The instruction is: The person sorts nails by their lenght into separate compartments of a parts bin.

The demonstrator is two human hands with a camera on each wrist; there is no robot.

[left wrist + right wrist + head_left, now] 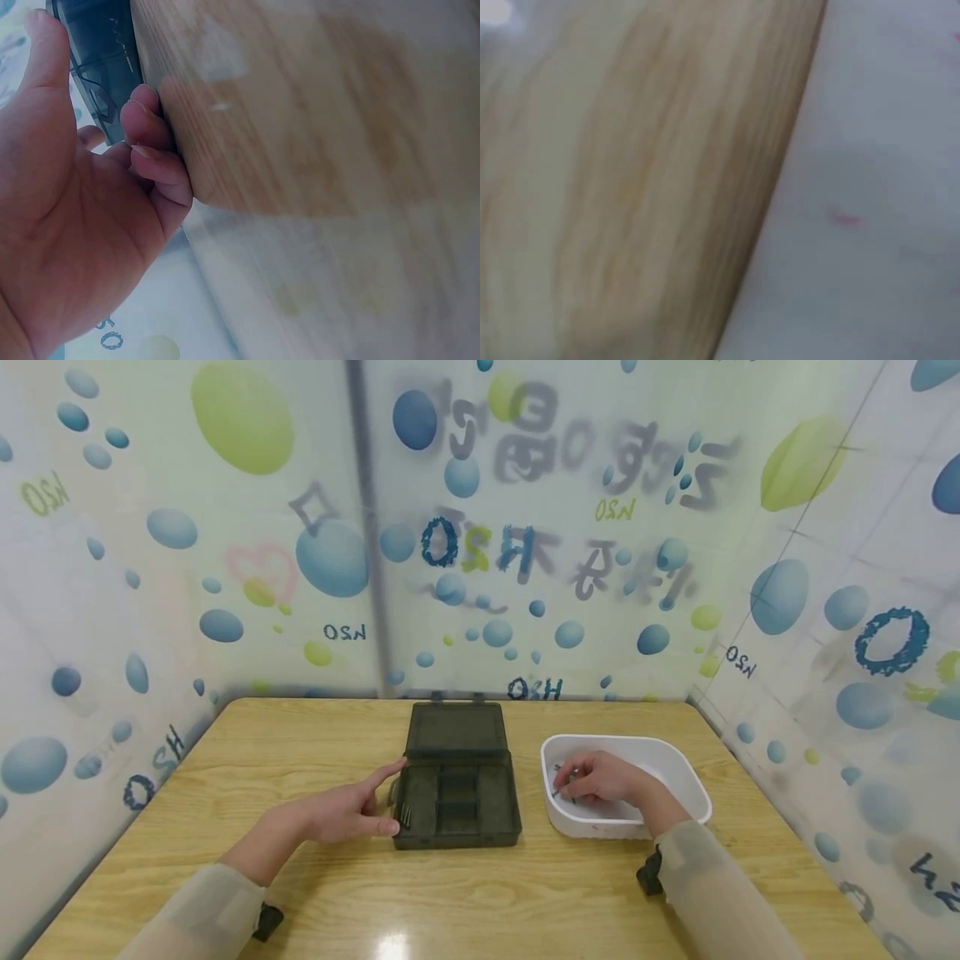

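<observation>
A dark, see-through compartment box (457, 839) stands on the table with its lid (456, 727) raised and leaning back. Several thin metal pieces (406, 815) lie in its left compartment. My left hand (341, 812) touches the box's left side, index finger at the back and thumb near the front corner. The left wrist view shows the other fingers (161, 169) bent beside the table. My right hand (603, 778) reaches into a white plastic basin (675, 768), fingertips down among small dark pieces at its left end. Whether a piece is between the fingertips is too small to tell.
The wooden table (465, 902) carries the box in the middle and the basin to its right. Patterned curtains (480, 610) hang behind and at both sides. The right wrist view holds only blurred table (630, 187) and the basin's white wall (855, 150).
</observation>
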